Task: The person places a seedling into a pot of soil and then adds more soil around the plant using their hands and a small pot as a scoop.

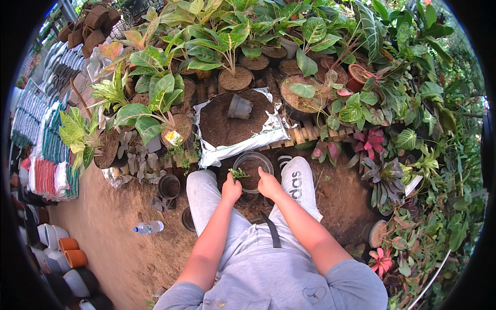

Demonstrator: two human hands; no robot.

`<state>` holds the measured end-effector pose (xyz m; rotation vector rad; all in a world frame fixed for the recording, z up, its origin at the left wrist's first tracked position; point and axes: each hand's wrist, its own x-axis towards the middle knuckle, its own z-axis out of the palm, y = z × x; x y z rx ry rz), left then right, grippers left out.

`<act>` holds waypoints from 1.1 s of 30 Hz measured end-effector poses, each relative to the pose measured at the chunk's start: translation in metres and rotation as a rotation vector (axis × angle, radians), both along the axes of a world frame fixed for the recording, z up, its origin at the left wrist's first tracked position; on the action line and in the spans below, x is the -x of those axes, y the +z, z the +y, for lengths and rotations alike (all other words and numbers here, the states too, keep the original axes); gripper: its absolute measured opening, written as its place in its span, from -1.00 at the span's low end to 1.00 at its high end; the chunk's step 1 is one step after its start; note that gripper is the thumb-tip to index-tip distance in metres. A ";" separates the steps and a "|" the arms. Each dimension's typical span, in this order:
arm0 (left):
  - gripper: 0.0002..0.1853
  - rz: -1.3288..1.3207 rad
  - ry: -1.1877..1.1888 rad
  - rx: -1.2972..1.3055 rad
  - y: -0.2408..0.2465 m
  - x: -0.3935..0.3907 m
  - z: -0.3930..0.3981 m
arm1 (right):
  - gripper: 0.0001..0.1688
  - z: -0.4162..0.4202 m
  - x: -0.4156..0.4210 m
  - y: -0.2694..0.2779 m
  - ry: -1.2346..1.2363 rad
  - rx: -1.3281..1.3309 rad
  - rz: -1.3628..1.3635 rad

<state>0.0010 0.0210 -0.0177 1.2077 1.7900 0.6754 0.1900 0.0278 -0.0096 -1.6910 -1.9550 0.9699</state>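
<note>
My left hand [231, 190] is closed on a small leafy green sprig [238, 173], whose leaves stick out above the fingers, over the left side of a clear round pot. My right hand [269, 185] grips the rim of that clear plastic pot [252, 159], which is held between my knees with some soil inside. Just beyond it lies an open white sack [248, 145] full of dark soil [221, 120], and a small grey plastic pot [240, 107] rests on its side on the soil.
Potted aglaonemas [235, 77] crowd a slatted wooden bench [306, 133] ahead. On the ground at left are a black pot [169, 186] and a plastic water bottle [148, 227]. Stacked pots [76, 258] stand far left; red bromeliads [369, 142] and foliage line the right.
</note>
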 end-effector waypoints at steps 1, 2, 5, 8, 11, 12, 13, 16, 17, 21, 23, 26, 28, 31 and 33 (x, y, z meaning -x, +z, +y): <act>-0.59 -0.018 -0.020 0.001 0.004 -0.001 0.000 | -0.28 0.001 0.001 0.000 0.011 0.055 -0.026; -0.59 -0.036 -0.040 0.002 0.007 -0.001 0.000 | -0.27 0.001 0.003 -0.001 0.008 0.067 -0.031; -0.60 -0.074 -0.070 -0.022 0.009 -0.004 -0.002 | -0.25 0.002 0.007 -0.001 0.014 0.088 -0.051; -0.55 -0.121 -0.107 0.007 0.006 -0.001 -0.001 | -0.25 0.001 0.011 -0.001 0.036 0.115 -0.074; -0.61 -0.162 -0.094 -0.019 0.004 -0.001 -0.003 | -0.25 0.002 0.011 -0.012 0.067 0.131 -0.041; -0.61 -0.159 -0.104 -0.018 0.004 -0.002 -0.002 | -0.26 0.002 0.011 -0.018 0.067 0.093 0.004; -0.61 -0.157 -0.115 -0.017 0.004 -0.002 -0.001 | -0.26 0.002 0.010 -0.024 0.066 0.054 0.049; -0.61 -0.203 -0.081 0.007 0.004 -0.003 -0.002 | -0.27 0.003 0.009 -0.024 -0.007 0.016 0.075; -0.61 -0.204 -0.077 -0.007 0.004 -0.002 -0.002 | -0.28 0.003 0.010 -0.021 -0.001 0.025 0.066; -0.64 -0.199 -0.067 -0.033 0.008 -0.006 -0.003 | -0.36 0.002 0.009 -0.013 -0.007 0.039 -0.011; -0.65 -0.172 -0.053 -0.027 0.004 -0.004 -0.002 | -0.43 0.002 0.010 -0.005 0.019 -0.011 -0.099; -0.66 -0.121 -0.039 -0.019 -0.005 -0.001 0.000 | -0.50 0.001 0.006 -0.009 0.146 -0.057 -0.248; -0.66 -0.103 -0.043 -0.031 -0.009 0.001 0.001 | -0.51 0.000 0.007 -0.017 0.282 0.044 -0.304; -0.69 -0.013 -0.085 -0.032 -0.018 0.005 0.002 | -0.45 -0.003 0.014 -0.010 0.378 0.211 -0.317; -0.66 -0.057 -0.089 -0.022 -0.015 0.003 0.001 | -0.37 -0.003 0.016 -0.006 0.360 0.257 -0.290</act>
